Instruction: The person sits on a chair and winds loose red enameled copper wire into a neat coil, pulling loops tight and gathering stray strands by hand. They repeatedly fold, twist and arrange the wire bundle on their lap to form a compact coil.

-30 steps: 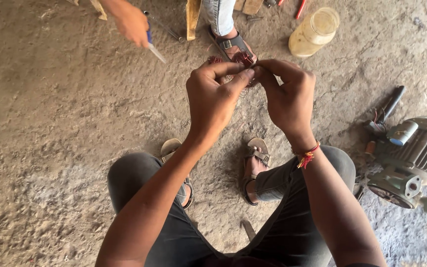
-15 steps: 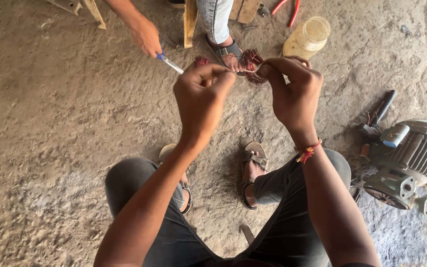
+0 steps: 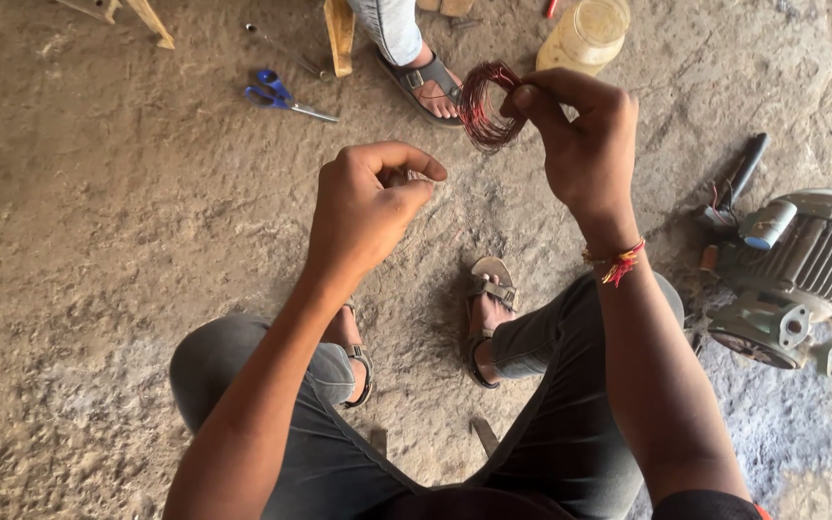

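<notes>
My right hand (image 3: 580, 140) pinches a small coil of thin reddish copper wire (image 3: 483, 104), held up above the floor. My left hand (image 3: 368, 207) is lower and to the left, fingers curled with thumb against forefinger; a thin wire strand may run from it, but I cannot make it out. A red thread band sits on my right wrist. My knees and sandalled feet are below both hands.
A grey electric motor (image 3: 801, 274) lies on the dirt floor at right, a dark tool (image 3: 739, 183) beside it. Blue-handled scissors (image 3: 286, 96) lie at upper left. Another person's sandalled foot (image 3: 426, 77), a wooden leg (image 3: 339, 34) and a yellowish jar (image 3: 585, 34) are at top.
My hands have drawn apart: the left dropped down and left, the right keeps the coil. The other person's hand has gone and the scissors now lie on the floor.
</notes>
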